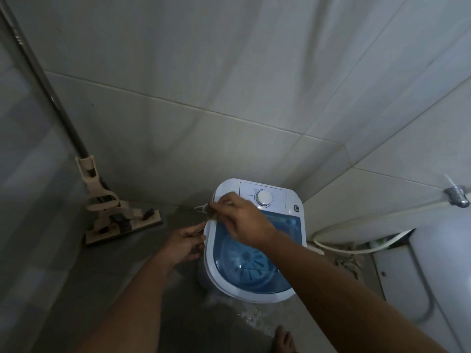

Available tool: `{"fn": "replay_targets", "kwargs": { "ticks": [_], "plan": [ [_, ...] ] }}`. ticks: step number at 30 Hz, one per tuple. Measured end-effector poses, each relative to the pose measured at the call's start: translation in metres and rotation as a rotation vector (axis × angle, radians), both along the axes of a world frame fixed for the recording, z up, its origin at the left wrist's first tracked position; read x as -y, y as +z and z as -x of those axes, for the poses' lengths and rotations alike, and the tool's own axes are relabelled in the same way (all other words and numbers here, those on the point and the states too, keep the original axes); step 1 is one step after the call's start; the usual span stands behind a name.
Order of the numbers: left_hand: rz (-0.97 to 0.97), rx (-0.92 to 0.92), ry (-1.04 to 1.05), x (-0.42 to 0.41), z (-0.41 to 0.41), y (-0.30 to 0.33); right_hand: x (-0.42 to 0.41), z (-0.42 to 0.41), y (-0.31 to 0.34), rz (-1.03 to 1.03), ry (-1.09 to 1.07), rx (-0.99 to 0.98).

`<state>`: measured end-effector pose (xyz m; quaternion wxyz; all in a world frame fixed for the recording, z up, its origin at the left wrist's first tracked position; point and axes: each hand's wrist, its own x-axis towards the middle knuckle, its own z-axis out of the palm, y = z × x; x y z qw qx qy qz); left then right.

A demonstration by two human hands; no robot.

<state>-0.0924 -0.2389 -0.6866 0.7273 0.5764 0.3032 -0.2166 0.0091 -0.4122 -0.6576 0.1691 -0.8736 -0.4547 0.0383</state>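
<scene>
From the head camera: the little washing machine (297, 226) sits on the wet floor (158, 314) in the tiled corner. Its blue lid (244, 261) is down and the dial (263, 198) is at the back. The work is at the back-left rim.

The right hand (244, 222) reaches across the lid from the right, forearm stretched long and wrist bent down. Its fingertips pinch a small dark piece (211, 209) just beside a white loop (200, 207) that sticks out from the rim. Blur hides what that piece is. It looks like a fitting or clip being worked at the rim, an early step rather than a wash in progress.

The left hand (187, 243) comes in low against the machine's left side with its fingers curled toward the rim. I cannot tell whether it grips anything or just steadies the machine.

Next call, as I judge it: brace the body with the left hand while the right works the piece with a small, careful pinch, because the floor is slick.

1 mop (122, 220) leans at the left, a toilet (446, 263) and a hose (344, 247) are at the right, and a bare foot (284, 337) shows below
</scene>
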Motion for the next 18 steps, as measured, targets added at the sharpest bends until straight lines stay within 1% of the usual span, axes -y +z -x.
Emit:
{"fn": "replay_targets", "kwargs": {
  "ticks": [2, 4, 7, 9, 12, 15, 16, 17, 18],
  "plan": [
    [0.008, 0.0, -0.01, 0.0, 0.0, -0.002, -0.003, -0.019, 0.002, -0.066, -0.195, 0.086],
    [0.009, 0.0, -0.019, -0.001, -0.001, -0.005, -0.005, -0.043, 0.006, -0.103, -0.389, 0.115],
    [-0.011, 0.002, -0.032, -0.003, -0.001, -0.009, -0.01, -0.062, 0.007, -0.049, -0.514, 0.068],
    [-0.013, 0.001, -0.035, -0.004, -0.001, -0.01, -0.016, -0.052, 0.004, -0.021, -0.496, 0.079],
    [0.003, -0.009, -0.022, -0.002, -0.002, -0.006, -0.019, -0.02, -0.008, 0.045, -0.371, 0.12],
    [-0.008, -0.027, -0.005, 0.0, -0.001, -0.008, -0.012, 0.017, -0.014, 0.032, -0.093, 0.001],
    [-0.01, -0.027, 0.001, 0.0, 0.0, -0.008, -0.008, 0.026, -0.012, 0.018, -0.032, -0.045],
    [-0.011, -0.026, 0.007, 0.0, 0.0, -0.009, -0.003, 0.031, -0.007, -0.008, -0.019, -0.074],
    [-0.017, -0.024, 0.0, 0.0, 0.0, -0.007, 0.002, 0.032, -0.001, -0.054, -0.059, -0.086]
  ]
}}
